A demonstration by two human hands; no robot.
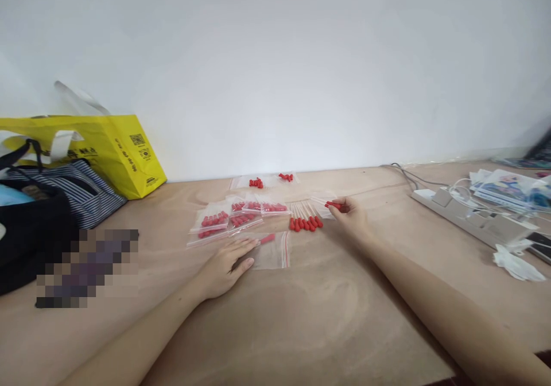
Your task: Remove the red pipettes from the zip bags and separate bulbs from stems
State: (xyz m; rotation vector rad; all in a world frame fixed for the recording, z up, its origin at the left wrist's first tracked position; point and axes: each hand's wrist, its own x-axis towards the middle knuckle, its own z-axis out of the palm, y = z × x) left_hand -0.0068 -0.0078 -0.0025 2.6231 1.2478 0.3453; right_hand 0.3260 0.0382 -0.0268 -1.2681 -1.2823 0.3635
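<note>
My left hand (pixel 228 266) lies with its fingers stretched out over a clear zip bag (pixel 271 257) with a red seal strip. A red-headed piece (pixel 267 238) shows at its fingertips, in or on that bag. To the right, my right hand (pixel 349 217) pinches red-headed sticks (pixel 333 205); how many is hidden. Between the hands, a row of pale sticks with red heads (pixel 305 224) is fanned out on the table. Several filled zip bags (pixel 215 219) with red heads inside overlap behind my left hand.
More red-headed pieces (pixel 255 183) lie on clear plastic near the wall. At left stand a yellow bag (pixel 129 162), a striped pouch (pixel 92 194) and a black bag (pixel 38 231). On the right are a power strip (pixel 456 217), cables, papers (pixel 501 188) and a crumpled tissue (pixel 516 262).
</note>
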